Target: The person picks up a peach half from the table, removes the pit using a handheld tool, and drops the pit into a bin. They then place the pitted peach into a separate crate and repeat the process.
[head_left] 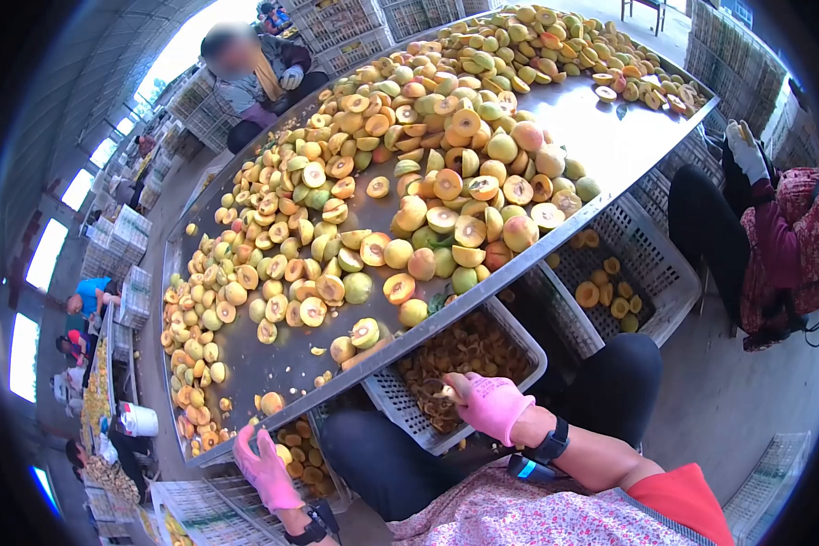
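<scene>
My left hand (267, 469), in a pink glove, is beside the near table edge, fingers apart and no fruit seen in its grip. Just right of it, under the edge, a crate holds yellow peach halves (308, 464). My right hand (495, 407), also pink-gloved, is closed around a small tool with a pale end (448, 392); its full shape is hard to make out. That hand is over a white crate (539, 362) of brownish pits and scraps (469, 350), between my knees. Many whole and halved peaches (337, 214) cover the metal table (578, 123).
Another white crate (673, 296) with several peach halves stands under the table on the right. A person with a white glove (746, 153) sits at the right, another person (257, 77) across the table. Stacked crates (737, 59) stand behind. The raised table rim (519, 262) crosses before me.
</scene>
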Available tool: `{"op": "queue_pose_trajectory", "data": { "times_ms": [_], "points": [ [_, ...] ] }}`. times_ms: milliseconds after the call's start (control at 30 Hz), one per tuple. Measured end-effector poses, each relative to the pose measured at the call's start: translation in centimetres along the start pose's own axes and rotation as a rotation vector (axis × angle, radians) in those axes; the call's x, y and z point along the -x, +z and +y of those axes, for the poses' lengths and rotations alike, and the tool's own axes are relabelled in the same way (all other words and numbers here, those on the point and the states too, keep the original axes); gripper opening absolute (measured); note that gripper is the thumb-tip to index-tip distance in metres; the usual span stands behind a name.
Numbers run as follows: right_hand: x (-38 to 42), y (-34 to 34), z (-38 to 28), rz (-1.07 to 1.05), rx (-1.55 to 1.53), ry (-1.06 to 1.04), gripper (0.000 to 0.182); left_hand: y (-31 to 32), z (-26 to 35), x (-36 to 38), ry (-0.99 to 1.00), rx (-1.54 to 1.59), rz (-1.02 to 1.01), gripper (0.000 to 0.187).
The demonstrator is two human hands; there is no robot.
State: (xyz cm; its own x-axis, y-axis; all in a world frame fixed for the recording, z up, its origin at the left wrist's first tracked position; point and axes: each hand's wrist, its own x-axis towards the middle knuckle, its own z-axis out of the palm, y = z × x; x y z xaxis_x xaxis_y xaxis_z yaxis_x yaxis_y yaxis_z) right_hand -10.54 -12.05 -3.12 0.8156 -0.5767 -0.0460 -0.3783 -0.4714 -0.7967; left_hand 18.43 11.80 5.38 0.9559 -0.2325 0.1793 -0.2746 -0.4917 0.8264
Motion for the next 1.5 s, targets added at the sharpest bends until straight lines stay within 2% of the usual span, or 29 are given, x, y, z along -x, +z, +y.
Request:
{"op": "queue_pose_trajectory", "data": {
  "times_ms": [33, 100, 167, 233, 300, 367, 500, 533, 567, 633, 667, 700, 767, 800, 833, 900, 967, 1000, 1033, 1133, 1167, 1233, 1367, 1500],
  "points": [
    [0.1, 0.6, 1.0, 0.017, 0.115, 0.098, 0.021, 1.2, 2.4, -0.1, 0.007, -0.004, -0.002, 0.034],
    [-0.2, -0.8, 0.2, -0.017, 0.105, 0.124, 0.025, 3.8, 6.7, -1.1, 0.005, -0.078, -0.194, 0.037],
    [-0.3, -2.5, -1.0, -0.084, 0.086, 0.123, 0.031, 7.7, 6.4, -5.0, 0.256, -0.131, -0.422, 0.042],
    [-0.7, -2.8, -1.3, -0.086, 0.096, 0.116, 0.036, 12.4, 8.2, -7.1, 0.286, -0.243, -0.522, 0.046],
    [-0.5, -2.8, -1.8, -0.037, 0.062, 0.090, 0.036, 17.2, 8.4, -10.5, 0.627, -0.357, -0.549, 0.050],
    [-0.6, -2.6, -2.2, -0.030, 0.084, 0.061, 0.035, 20.9, 7.4, -13.3, 0.735, -0.412, -0.596, 0.057],
    [-0.9, -2.6, -2.6, 0.004, 0.003, 0.061, 0.036, 23.0, 10.7, -13.1, 0.691, -0.682, -0.622, 0.047],
    [-0.9, -2.5, -2.7, 0.005, -0.045, 0.072, 0.037, 23.5, 9.5, -13.7, 0.780, -0.617, -0.582, 0.037],
    [-0.9, -2.5, -2.7, 0.004, -0.047, 0.070, 0.037, 23.0, 10.0, -13.1, 0.780, -0.620, -0.580, 0.037],
    [-0.8, -2.7, -2.7, -0.013, -0.115, 0.054, 0.039, 22.0, 11.8, -11.1, 0.446, -0.417, -0.653, 0.033],
    [-0.7, -2.8, -2.8, -0.011, -0.109, 0.048, 0.039, 21.8, 11.5, -10.7, 0.179, -0.101, -0.687, 0.030],
    [-0.6, -2.9, -3.0, -0.005, -0.155, 0.057, 0.039, 21.5, 11.1, -10.3, 0.181, -0.096, -0.684, 0.030],
    [-0.1, -3.1, -3.6, -0.008, -0.201, 0.061, 0.040, 20.4, 10.1, -8.9, 0.045, 0.579, -0.607, 0.026],
    [0.0, -3.5, -4.1, -0.045, -0.229, 0.108, 0.040, 18.9, 11.3, -6.8, -0.131, 1.048, -0.794, 0.026],
    [0.0, -3.8, -4.4, -0.085, -0.254, 0.152, 0.040, 18.0, 11.5, -5.2, -0.391, 1.230, -0.752, 0.028],
    [0.0, -3.8, -4.7, -0.082, -0.252, 0.113, 0.040, 17.1, 10.7, -2.1, -0.454, 1.319, -0.844, 0.030],
    [0.3, -3.9, -5.0, -0.082, -0.248, 0.089, 0.040, 17.3, 9.9, 1.8, -0.411, 1.243, -0.740, 0.025],
    [0.4, -4.0, -5.2, -0.060, -0.286, 0.053, 0.040, 17.7, 10.0, 3.9, -0.373, 1.114, -0.623, 0.023],
    [0.6, -4.0, -5.5, -0.038, -0.322, 0.019, 0.040, 17.9, 10.0, 5.4, -0.317, 1.039, -0.618, 0.026],
    [0.8, -3.6, -5.8, -0.004, -0.312, 0.008, 0.040, 18.1, 10.3, 8.7, -0.359, 0.858, -0.578, 0.040],
    [0.7, -3.4, -5.7, 0.035, -0.283, -0.004, 0.040, 18.2, 10.2, 9.5, -0.239, 0.786, -0.550, 0.043],
    [0.6, -3.1, -5.4, 0.070, -0.239, -0.007, 0.040, 19.1, 9.5, 10.7, -0.077, 0.731, -0.499, 0.051],
    [0.2, -3.3, -5.1, 0.102, -0.144, 0.032, 0.038, 19.4, 10.4, 12.4, -0.140, 0.776, -0.490, 0.057],
    [0.1, -3.6, -4.9, 0.092, -0.133, 0.063, 0.036, 20.0, 10.3, 12.7, -0.031, 0.798, -0.494, 0.059]
  ]
}}
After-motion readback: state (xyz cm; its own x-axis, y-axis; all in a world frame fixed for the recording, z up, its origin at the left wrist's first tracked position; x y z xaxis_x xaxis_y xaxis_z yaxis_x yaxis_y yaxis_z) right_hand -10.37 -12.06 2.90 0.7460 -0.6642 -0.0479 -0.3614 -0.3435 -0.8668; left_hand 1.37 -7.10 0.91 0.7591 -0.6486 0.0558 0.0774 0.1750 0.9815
